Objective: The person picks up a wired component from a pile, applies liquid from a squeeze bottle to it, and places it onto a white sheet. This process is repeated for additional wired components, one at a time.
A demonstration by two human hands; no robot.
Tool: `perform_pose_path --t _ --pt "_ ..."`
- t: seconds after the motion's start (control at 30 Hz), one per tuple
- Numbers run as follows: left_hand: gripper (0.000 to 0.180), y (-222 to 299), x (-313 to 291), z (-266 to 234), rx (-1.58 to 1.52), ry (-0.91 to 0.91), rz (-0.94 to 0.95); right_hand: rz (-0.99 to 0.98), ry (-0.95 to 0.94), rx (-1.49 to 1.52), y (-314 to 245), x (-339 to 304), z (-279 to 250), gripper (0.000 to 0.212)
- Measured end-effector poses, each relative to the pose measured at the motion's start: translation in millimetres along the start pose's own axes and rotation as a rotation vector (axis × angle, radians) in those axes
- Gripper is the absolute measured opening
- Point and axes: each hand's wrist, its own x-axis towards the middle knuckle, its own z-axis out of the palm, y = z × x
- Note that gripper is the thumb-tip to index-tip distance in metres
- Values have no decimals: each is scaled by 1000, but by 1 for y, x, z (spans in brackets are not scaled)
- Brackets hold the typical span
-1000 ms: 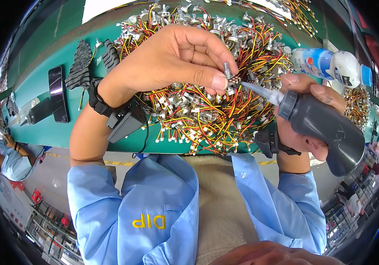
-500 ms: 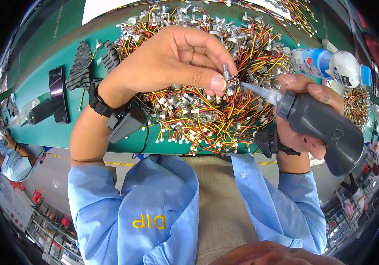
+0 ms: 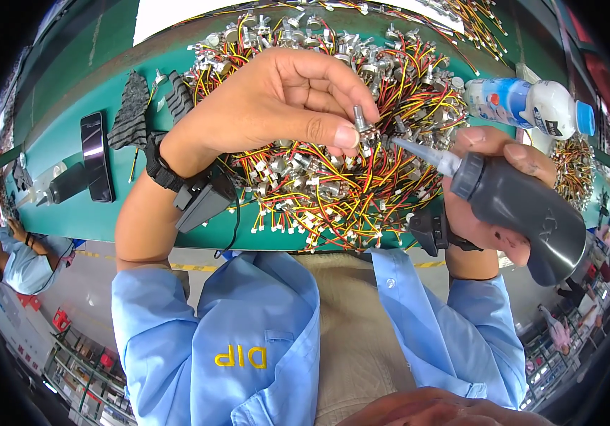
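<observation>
Between thumb and fingers, my left hand (image 3: 269, 106) pinches a small potentiometer (image 3: 359, 119), its threaded metal shaft pointing up. My right hand (image 3: 493, 160) is wrapped round a dark grey squeeze bottle (image 3: 528, 206) with a pale tapered nozzle. The bottle lies tilted, and its nozzle tip is a short way to the right of the potentiometer, apart from it. Beneath both hands spreads a big heap of wired potentiometers (image 3: 319, 177) with red, yellow and black leads and white plugs. My left fingertips partly hide the held part's body.
A drink bottle with a blue cap (image 3: 532, 106) lies right of the heap. On the green table (image 3: 56, 213), to the left, are a phone (image 3: 96, 156), a second dark squeeze bottle (image 3: 67, 183) and grey striped cloth pieces (image 3: 131, 110). Another person (image 3: 28, 259) sits at far left.
The squeeze bottle's nozzle has drawn slightly back and down to the right, away from the potentiometer. My left hand keeps its pinch, shifted barely lower in the picture.
</observation>
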Motion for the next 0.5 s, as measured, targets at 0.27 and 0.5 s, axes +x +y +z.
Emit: perform_pose_path --t 0.27,0.5 --pt "25 0 0 -2 12 -3 8 51 108 -63 2 0 14 83" --pt "27 -2 0 -1 15 3 10 -43 113 -83 10 -8 9 84"
